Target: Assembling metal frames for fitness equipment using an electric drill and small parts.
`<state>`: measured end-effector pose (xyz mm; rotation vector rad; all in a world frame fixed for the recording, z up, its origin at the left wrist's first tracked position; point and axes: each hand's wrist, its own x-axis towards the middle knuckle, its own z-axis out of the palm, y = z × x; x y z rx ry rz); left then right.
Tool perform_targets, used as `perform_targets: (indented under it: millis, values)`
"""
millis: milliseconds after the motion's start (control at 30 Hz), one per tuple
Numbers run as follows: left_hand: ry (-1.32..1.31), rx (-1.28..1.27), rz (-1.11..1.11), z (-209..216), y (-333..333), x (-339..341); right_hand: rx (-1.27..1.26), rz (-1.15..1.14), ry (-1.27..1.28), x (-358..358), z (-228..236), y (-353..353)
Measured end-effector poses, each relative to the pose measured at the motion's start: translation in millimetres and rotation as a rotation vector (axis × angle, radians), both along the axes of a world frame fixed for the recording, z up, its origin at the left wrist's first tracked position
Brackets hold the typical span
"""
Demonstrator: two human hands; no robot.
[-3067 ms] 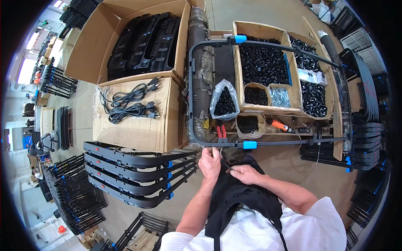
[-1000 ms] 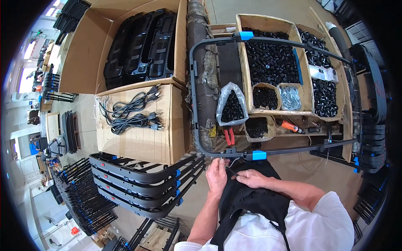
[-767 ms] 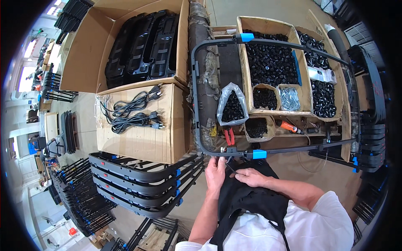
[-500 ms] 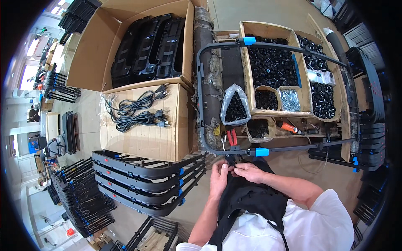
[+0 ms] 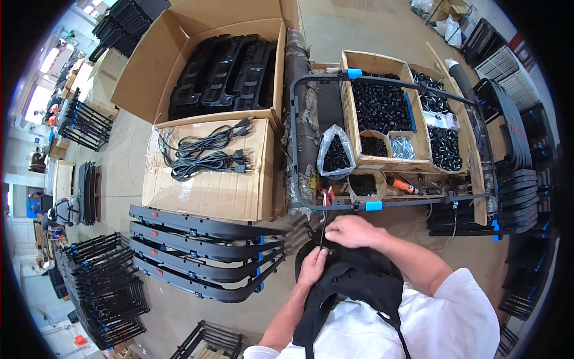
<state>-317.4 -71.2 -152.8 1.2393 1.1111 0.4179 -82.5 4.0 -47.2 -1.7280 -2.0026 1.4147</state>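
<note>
A black tubular frame (image 5: 406, 205) with blue pieces on its bars lies across the workbench in front of me. From its near bar a thin dark cable (image 5: 323, 226) runs down toward my lap. My left hand (image 5: 312, 266) is closed, pinching the cable's lower part between thumb and fingers above the black apron (image 5: 359, 278). Just right of the cable and higher up, my right hand (image 5: 351, 231) is curled with its back toward the view. Its fingertips are hidden, so what it grips cannot be made out. Red-handled pliers (image 5: 328, 195) show partly behind the near bar.
Wooden bins (image 5: 350, 107) of black plastic parts stand inside the frame, with a screw compartment (image 5: 402, 146), a clear bag (image 5: 336, 152) and an orange tool (image 5: 402, 186). Left are coiled power cords (image 5: 206, 149) on a cardboard box (image 5: 197, 200), an open carton (image 5: 278, 78) and stacked black frames (image 5: 197, 251).
My hands, close together half a second ago, are now apart: the left lower, the right slightly higher. The thin cable now shows stretched between the near bar and my left hand. The view has shifted slightly.
</note>
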Motion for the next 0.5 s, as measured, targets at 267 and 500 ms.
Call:
perform_targets:
  millis: [267,500]
  values:
    - [0.263,0.078,-0.012,37.5,12.6,-5.4,-0.297,-0.100,-0.471,25.5,18.0,96.1]
    - [0.244,0.128,0.013,47.9,2.0,0.1,-0.200,-0.122,-0.149,30.5,-35.0,99.7]
